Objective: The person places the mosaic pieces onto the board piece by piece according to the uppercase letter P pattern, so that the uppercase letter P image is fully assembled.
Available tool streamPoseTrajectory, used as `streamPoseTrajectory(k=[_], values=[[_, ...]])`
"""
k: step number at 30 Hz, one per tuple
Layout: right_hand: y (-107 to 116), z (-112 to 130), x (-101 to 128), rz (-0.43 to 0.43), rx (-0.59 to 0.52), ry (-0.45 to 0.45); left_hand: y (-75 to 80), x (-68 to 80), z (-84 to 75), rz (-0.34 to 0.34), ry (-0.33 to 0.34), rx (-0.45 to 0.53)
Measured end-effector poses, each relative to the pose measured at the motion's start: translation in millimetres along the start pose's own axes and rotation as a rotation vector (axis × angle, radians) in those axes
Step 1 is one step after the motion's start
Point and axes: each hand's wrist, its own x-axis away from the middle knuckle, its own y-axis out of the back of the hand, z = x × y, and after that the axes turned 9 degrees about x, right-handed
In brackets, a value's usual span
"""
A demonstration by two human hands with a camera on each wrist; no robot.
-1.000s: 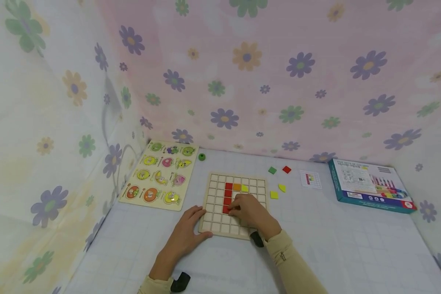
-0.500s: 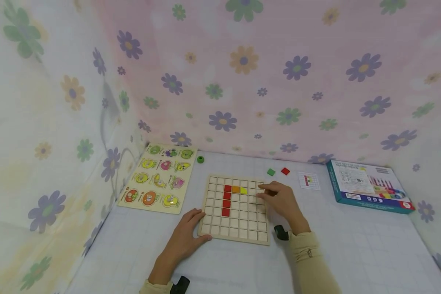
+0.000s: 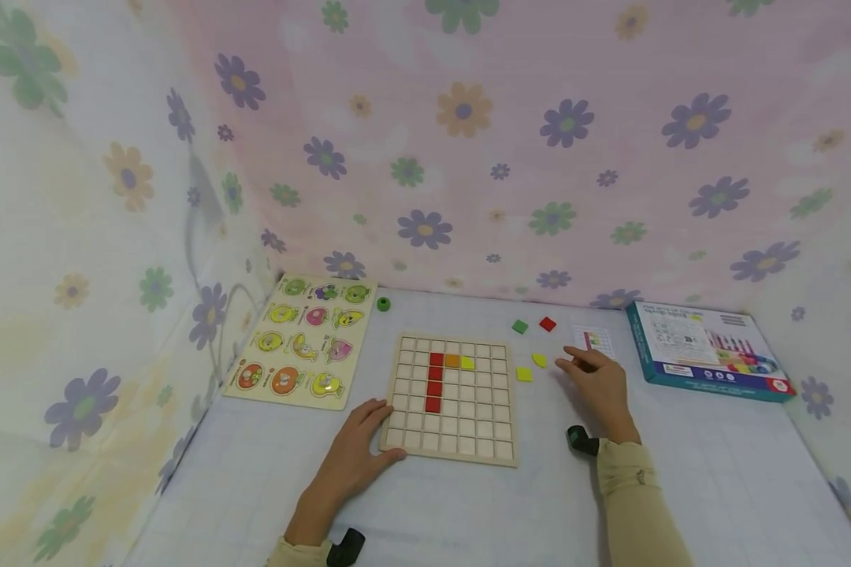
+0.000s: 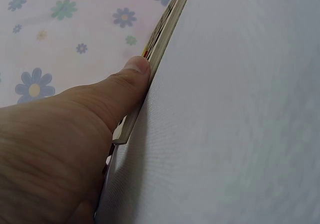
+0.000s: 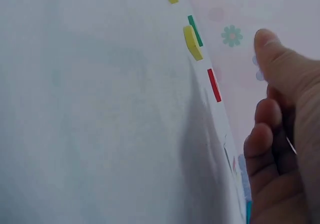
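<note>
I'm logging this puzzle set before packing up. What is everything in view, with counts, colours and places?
Grid board: one, pale wood, table centre.
Tiles on board: four red in a column, one orange, one yellow.
Loose tiles: two yellow, one green, one red, right of board.
Pattern card: one, white.
Box: one, teal, far right.
Peg puzzle: one, left.
Green knob: one.
Left hand: on the board's corner.
Right hand: near the loose tiles.

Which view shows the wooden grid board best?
The head view: the whole grid board lies face up, with red, orange and yellow tiles in its cells and the left hand on its near left corner. The left wrist view shows only its edge beside the thumb. The right wrist view misses it.
</note>
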Motion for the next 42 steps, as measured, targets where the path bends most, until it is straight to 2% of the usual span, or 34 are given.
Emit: streamPoseTrajectory(k=[7, 12, 20, 25, 34, 42], values=[[-8.5, -9.4, -8.0, 0.000, 0.015, -0.019, -0.9, 0.8, -0.7, -0.004, -0.022, -0.002], [-15.0, -3.9, -19.5, -0.028, 0.047, 0.026, 1.0, -0.6, -0.7, 0.004, 0.007, -0.001], [-19.1, 1.0, -36.8, -0.053, 0.068, 0.028, 1.8, -2.6, -0.2, -0.005, -0.016, -0.010], [-20.2, 3.2, -40.3, -0.057, 0.071, 0.029, 1.3, -2.1, 0.4, -0.007, -0.028, -0.019], [-25.0, 12.3, -44.5, -0.056, 0.128, 0.025, 1.6, -0.7, 1.5, 0.008, 0.028, 0.002], [-23.6, 19.9, -54.6, -0.067, 0.168, 0.010, 1.3, -1.4, -0.6, 0.013, 0.005, 0.003]])
